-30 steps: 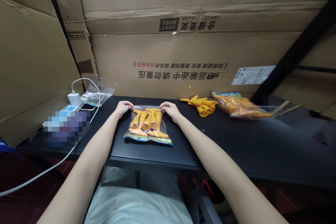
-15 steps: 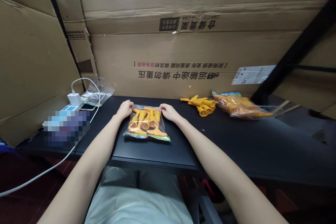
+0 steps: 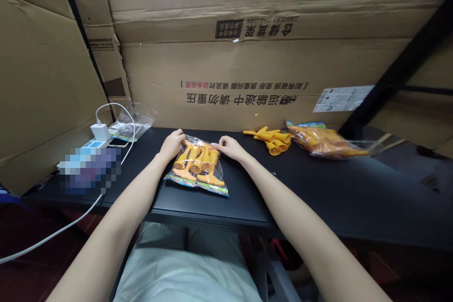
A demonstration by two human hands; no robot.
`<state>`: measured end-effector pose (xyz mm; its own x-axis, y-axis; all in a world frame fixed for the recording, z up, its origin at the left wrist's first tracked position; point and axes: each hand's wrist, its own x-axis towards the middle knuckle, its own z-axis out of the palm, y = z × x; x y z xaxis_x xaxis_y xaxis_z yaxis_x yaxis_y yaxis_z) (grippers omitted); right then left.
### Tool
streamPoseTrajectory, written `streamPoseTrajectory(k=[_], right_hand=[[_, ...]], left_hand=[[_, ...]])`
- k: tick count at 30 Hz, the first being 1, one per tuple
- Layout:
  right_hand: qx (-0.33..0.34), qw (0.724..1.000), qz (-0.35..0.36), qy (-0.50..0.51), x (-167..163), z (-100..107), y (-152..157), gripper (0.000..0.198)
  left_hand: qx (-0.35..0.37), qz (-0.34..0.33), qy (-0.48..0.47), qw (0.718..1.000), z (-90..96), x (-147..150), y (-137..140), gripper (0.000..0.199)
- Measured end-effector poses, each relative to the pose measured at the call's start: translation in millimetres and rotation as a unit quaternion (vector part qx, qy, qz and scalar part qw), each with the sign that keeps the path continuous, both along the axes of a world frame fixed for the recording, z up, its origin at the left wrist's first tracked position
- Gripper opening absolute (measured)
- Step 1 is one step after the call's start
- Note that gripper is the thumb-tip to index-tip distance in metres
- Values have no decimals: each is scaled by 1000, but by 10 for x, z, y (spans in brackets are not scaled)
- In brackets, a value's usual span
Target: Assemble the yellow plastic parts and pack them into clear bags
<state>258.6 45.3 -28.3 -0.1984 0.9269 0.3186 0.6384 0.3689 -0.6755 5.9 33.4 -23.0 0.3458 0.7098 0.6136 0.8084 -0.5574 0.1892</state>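
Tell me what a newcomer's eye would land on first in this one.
Probably the clear bag of orange plastic pieces, front and centre, with the left hand and right hand at its far edge. Next might come the loose orange pieces and a second filled bag towards the back right of the black table. Behind them, a large cardboard sheet shows its printing upside down.

This is looking like a makeshift workstation: printed cardboard (image 3: 262, 63) is walling the far side, plain cardboard (image 3: 38, 89) the left, and bags of yellow pieces (image 3: 198, 165) are lying on a black table (image 3: 325, 193).
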Motion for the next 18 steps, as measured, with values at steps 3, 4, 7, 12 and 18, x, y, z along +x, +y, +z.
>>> streamPoseTrajectory(k=[3,4,7,12,18], right_hand=[[-74,991,65,93,72,51,-12,46],[-108,985,89,105,96,78,-31,47],[-190,966,149,86,154,170,-115,46],[-227,953,181,88,107,274,-255,39],[-351,890,231,178,-74,288,-392,42]], left_hand=[[3,-11,6,1000,19,44,-39,24],[1,-13,10,1000,24,62,-52,24],[-4,-24,23,999,36,123,-91,24],[-2,-42,41,998,58,230,-156,25],[-5,-39,10,999,85,289,-220,25]])
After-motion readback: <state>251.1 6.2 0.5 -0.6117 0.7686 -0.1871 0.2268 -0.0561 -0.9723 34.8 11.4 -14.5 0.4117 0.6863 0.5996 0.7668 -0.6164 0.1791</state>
